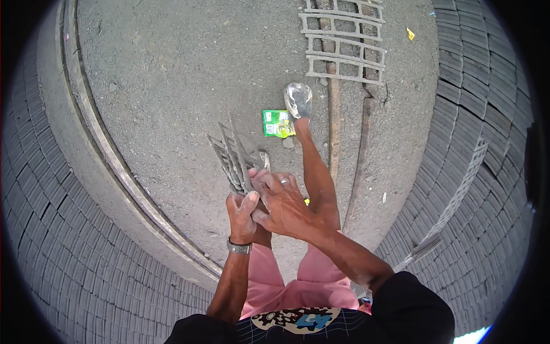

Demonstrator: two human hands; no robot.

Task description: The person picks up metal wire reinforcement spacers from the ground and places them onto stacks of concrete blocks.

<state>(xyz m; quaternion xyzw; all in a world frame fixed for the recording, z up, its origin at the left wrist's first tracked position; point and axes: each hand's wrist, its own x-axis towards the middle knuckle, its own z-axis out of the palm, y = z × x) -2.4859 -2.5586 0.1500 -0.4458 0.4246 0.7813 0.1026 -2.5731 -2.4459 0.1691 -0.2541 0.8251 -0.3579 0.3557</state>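
Note:
My left hand [240, 213] is closed round the lower end of a grey slatted frame [232, 153], thin-walled with narrow openings, which tilts up and away from me. My right hand [283, 200] lies against the near right side of the same frame, fingers bent over its edge; the fingertips are partly hidden. Grey dust coats both hands. A silvery watch [239, 246] sits on my left wrist. Below the frame is the ground, and my left shoe [264, 159] shows partly behind it.
Grey frames with rectangular openings [344, 50] lie in a row across two wooden rails [334, 120]. A green packet [278, 123] lies beside my right shoe [298, 100]. Stacked grey pieces form walls at left [86, 252] and right [478, 189]. A long rail [109, 152] runs along the left.

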